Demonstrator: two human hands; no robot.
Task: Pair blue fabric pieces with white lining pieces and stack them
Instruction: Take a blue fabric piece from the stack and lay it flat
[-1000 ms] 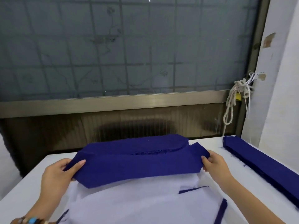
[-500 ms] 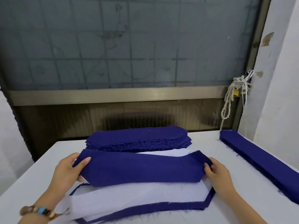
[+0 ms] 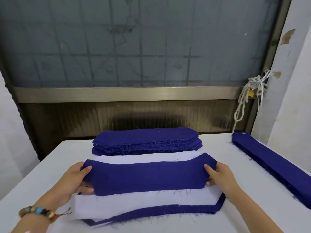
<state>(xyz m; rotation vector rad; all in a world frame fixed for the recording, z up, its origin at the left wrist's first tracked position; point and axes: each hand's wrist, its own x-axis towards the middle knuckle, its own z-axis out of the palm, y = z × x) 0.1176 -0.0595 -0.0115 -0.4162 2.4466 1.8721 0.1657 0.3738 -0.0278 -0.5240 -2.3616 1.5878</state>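
Note:
A single blue fabric piece (image 3: 148,177) is stretched flat between both hands, low over the near stack. My left hand (image 3: 74,179) pinches its left end, and my right hand (image 3: 218,175) pinches its right end. Under it lies a white lining piece (image 3: 143,201) on top of a stack of paired pieces, whose blue edge (image 3: 168,211) shows along the front. More white lining (image 3: 144,158) shows behind the held piece. A thick stack of blue pieces (image 3: 146,140) sits further back on the table.
The white table (image 3: 244,199) carries a long pile of narrow blue strips (image 3: 272,167) along its right edge. A window with a metal frame stands behind the table. A knotted rope (image 3: 244,101) hangs at the right, next to a white wall.
Both hands have brought the blue piece down and toward me, from in front of the far blue stack to just above the white lining. The view has tilted down.

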